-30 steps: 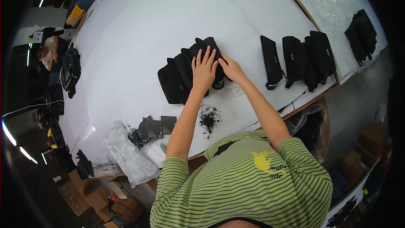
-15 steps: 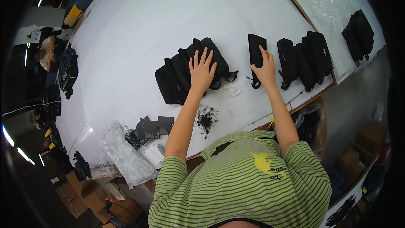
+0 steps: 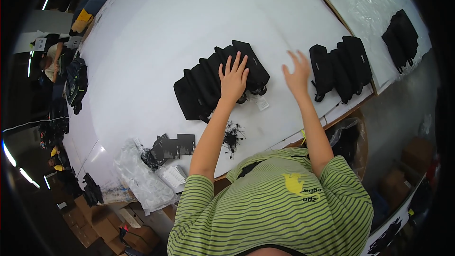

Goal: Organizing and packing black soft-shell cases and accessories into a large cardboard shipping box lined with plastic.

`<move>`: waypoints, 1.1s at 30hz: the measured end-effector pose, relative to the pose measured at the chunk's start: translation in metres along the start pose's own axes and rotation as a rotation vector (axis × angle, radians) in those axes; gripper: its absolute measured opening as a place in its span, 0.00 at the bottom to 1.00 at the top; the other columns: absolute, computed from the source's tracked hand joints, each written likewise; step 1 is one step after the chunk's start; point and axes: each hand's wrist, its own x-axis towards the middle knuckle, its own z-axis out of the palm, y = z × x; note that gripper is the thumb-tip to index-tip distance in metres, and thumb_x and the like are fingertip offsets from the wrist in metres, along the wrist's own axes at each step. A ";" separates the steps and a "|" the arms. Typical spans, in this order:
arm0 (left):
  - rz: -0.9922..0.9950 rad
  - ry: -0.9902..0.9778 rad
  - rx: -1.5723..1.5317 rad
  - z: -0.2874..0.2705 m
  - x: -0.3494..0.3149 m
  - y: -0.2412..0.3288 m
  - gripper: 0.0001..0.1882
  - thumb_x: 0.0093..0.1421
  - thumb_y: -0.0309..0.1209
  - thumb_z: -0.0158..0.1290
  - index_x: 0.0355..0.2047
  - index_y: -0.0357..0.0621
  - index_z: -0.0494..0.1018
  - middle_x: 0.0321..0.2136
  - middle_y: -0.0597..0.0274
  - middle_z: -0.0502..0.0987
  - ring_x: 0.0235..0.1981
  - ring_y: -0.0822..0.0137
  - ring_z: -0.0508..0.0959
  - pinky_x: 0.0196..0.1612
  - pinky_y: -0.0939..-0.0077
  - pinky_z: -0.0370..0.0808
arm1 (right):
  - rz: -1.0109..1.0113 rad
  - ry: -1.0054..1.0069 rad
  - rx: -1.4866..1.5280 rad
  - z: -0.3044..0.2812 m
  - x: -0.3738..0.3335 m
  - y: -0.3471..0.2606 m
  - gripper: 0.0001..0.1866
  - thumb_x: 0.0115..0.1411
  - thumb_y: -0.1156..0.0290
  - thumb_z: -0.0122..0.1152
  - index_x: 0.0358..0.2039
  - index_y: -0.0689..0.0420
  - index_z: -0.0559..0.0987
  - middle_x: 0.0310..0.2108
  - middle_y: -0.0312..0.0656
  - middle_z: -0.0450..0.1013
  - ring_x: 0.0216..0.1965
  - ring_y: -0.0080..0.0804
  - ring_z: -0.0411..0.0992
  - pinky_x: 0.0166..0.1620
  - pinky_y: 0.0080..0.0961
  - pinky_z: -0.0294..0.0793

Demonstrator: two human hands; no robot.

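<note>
Several black fabric pouches (image 3: pixel 201 83) lie overlapping in a slanted row on the white table. My left hand (image 3: pixel 233 81) rests on the row with its fingers spread, beside the rightmost pouch (image 3: pixel 256 66), which bears a small pale mark. To the right of that row, my right hand (image 3: pixel 298 76) is open with fingers apart and nothing in it. Close to its right side sits a second group of overlapping black pouches (image 3: pixel 339 68). A white paper tag (image 3: pixel 260 102) sticks out beneath the right end of the row.
Tangled small black cords (image 3: pixel 232 137) lie near the table's front edge. Dark printed cards (image 3: pixel 186 143), a clear plastic bag (image 3: pixel 141 175) and white paper slips (image 3: pixel 173 175) are at the near left. More black pouches (image 3: pixel 400 35) rest on plastic sheeting at far right.
The single pouch under my right hand has moved left onto the row's right end. My right hand has let go and opened. My left hand has shifted slightly right.
</note>
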 end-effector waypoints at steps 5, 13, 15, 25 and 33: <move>-0.004 0.000 -0.024 0.003 0.005 0.000 0.21 0.65 0.41 0.40 0.58 0.59 0.62 0.62 0.69 0.56 0.62 0.59 0.55 0.62 0.52 0.44 | 0.447 0.013 -0.414 -0.064 -0.015 0.047 0.36 0.47 0.70 0.61 0.58 0.52 0.61 0.52 0.50 0.62 0.53 0.48 0.62 0.53 0.46 0.59; 0.044 0.006 -0.080 -0.010 0.016 0.022 0.24 0.64 0.38 0.42 0.61 0.58 0.58 0.63 0.66 0.55 0.63 0.60 0.54 0.62 0.52 0.45 | 0.118 0.086 0.177 -0.009 0.005 -0.011 0.28 0.50 0.77 0.57 0.54 0.52 0.66 0.47 0.47 0.68 0.46 0.48 0.68 0.45 0.35 0.70; 0.052 0.027 -0.154 -0.014 0.025 0.029 0.24 0.64 0.38 0.41 0.61 0.57 0.57 0.63 0.66 0.53 0.63 0.60 0.54 0.62 0.52 0.45 | 0.081 -0.094 0.218 0.013 0.011 -0.036 0.29 0.50 0.76 0.58 0.55 0.53 0.65 0.49 0.47 0.67 0.47 0.48 0.69 0.47 0.34 0.70; 0.073 -0.004 -0.100 0.000 0.046 0.019 0.25 0.64 0.44 0.40 0.61 0.56 0.59 0.62 0.64 0.56 0.63 0.57 0.54 0.62 0.51 0.45 | 0.201 -0.316 0.576 0.052 0.003 -0.027 0.27 0.59 0.65 0.52 0.58 0.57 0.62 0.54 0.53 0.64 0.55 0.47 0.63 0.54 0.33 0.64; 0.096 0.016 -0.073 0.017 0.055 0.023 0.27 0.63 0.45 0.42 0.60 0.53 0.59 0.62 0.63 0.56 0.64 0.57 0.53 0.62 0.50 0.46 | 0.193 -0.327 0.474 0.043 0.005 -0.033 0.20 0.59 0.64 0.52 0.51 0.57 0.71 0.50 0.49 0.69 0.51 0.46 0.67 0.52 0.32 0.66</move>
